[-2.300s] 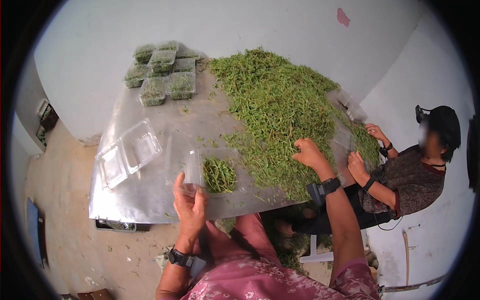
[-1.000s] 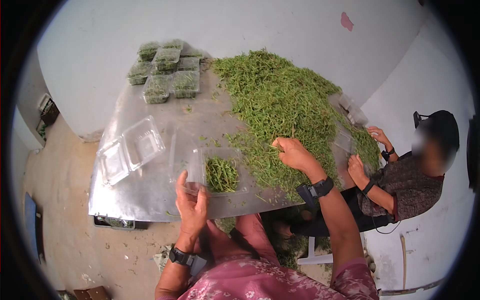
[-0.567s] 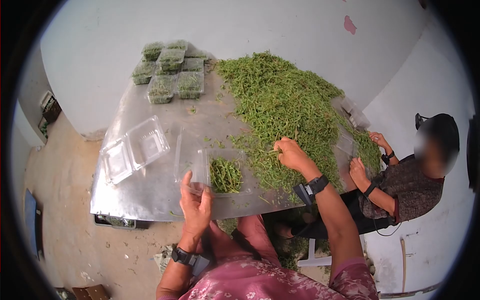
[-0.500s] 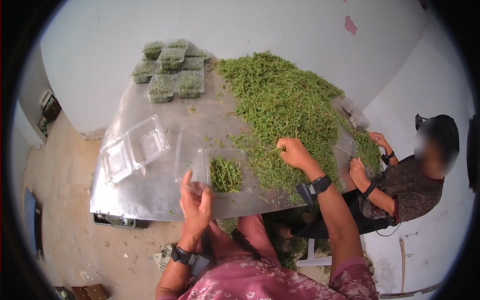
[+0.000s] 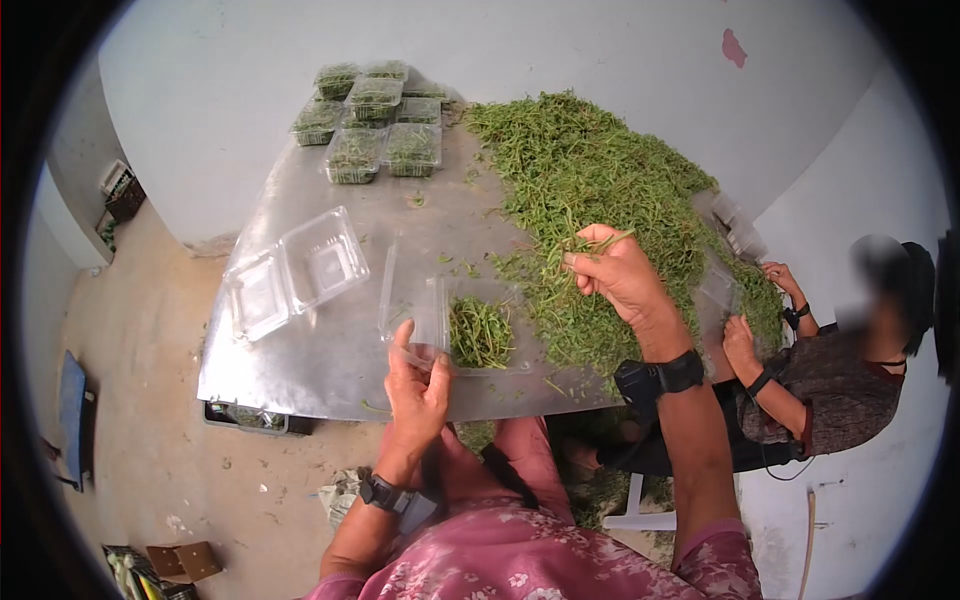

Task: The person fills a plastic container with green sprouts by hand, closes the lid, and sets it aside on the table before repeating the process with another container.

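- Left hand (image 5: 418,385) has its fingers (image 5: 404,345) closed on the near-left corner of an open clear tray (image 5: 405,295), thumb on top of the rim.
- The tray sits on the steel bench (image 5: 300,370) close to the near edge, lid flopped open to the left, with a small clump of greens (image 5: 480,332) in the base.
- Right hand (image 5: 620,275) is up off the bench just right of the tray, fingers pinched tight on a few sprigs (image 5: 592,241) that poke out toward the back.
- Under and behind that hand is the big pile of greens (image 5: 590,160), covering the right half of the bench.
- An empty clamshell (image 5: 295,272) lies open to the left of the tray, apart from it.
- Packed boxes (image 5: 372,112) are clustered at the far corner.
- Another person sits at the right side, both hands (image 5: 745,345) at the edge of the pile.
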`<state>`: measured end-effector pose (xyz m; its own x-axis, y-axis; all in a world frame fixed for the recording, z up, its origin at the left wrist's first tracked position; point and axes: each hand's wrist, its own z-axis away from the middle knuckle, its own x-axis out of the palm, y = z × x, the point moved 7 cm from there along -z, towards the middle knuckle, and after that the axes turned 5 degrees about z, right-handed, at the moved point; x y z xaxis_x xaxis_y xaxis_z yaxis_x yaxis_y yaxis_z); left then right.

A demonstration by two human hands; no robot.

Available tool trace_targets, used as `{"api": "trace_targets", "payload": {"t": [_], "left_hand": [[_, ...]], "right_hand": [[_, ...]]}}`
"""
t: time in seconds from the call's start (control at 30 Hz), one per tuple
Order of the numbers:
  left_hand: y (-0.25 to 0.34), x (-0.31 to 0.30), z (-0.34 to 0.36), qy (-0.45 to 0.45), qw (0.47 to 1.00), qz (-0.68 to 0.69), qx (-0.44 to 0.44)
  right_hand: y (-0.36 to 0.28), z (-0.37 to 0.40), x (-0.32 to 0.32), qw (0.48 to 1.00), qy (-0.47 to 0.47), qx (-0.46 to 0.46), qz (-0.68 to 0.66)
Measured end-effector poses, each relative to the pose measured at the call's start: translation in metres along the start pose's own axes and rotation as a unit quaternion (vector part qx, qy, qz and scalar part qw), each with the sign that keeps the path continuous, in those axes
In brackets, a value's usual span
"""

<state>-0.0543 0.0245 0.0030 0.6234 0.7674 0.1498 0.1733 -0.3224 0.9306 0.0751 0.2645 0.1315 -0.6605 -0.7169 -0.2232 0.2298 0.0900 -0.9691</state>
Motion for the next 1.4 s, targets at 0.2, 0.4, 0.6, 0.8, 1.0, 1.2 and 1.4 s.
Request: {"api": "trace_targets", "payload": {"t": [0.2, 0.4, 0.6, 0.8, 1.0, 1.2, 1.4], "left_hand": [[0.0, 0.0, 0.0, 0.003, 1.0, 0.005, -0.006], [0.001, -0.001, 0.0, 0.005, 0.999, 0.022, -0.032], [0.001, 0.0, 0.0, 0.003, 0.999, 0.029, -0.028], [0.003, 0.001, -0.001, 0.002, 1.0, 0.009, -0.005], [-0.003, -0.002, 0.0, -0.006, 1.0, 0.015, -0.02], [0.0, 0.0, 0.0, -0.004, 0.999, 0.033, -0.03], [0.003, 0.002, -0.001, -0.006, 1.0, 0.021, -0.006]], "right_hand": [[0.031, 0.006, 0.072, 0.99, -0.115, 0.055, -0.06], [0.042, 0.005, 0.082, 0.986, -0.085, 0.004, 0.144], [0.048, -0.002, 0.078, 0.958, -0.064, -0.083, 0.268], [0.031, -0.007, 0.096, 0.942, -0.027, -0.129, 0.308], [0.054, -0.017, 0.123, 0.878, 0.005, -0.202, 0.433], [0.023, -0.004, 0.113, 0.902, 0.027, -0.253, 0.348], [0.046, 0.011, 0.147, 0.884, -0.107, -0.246, 0.382]]}}
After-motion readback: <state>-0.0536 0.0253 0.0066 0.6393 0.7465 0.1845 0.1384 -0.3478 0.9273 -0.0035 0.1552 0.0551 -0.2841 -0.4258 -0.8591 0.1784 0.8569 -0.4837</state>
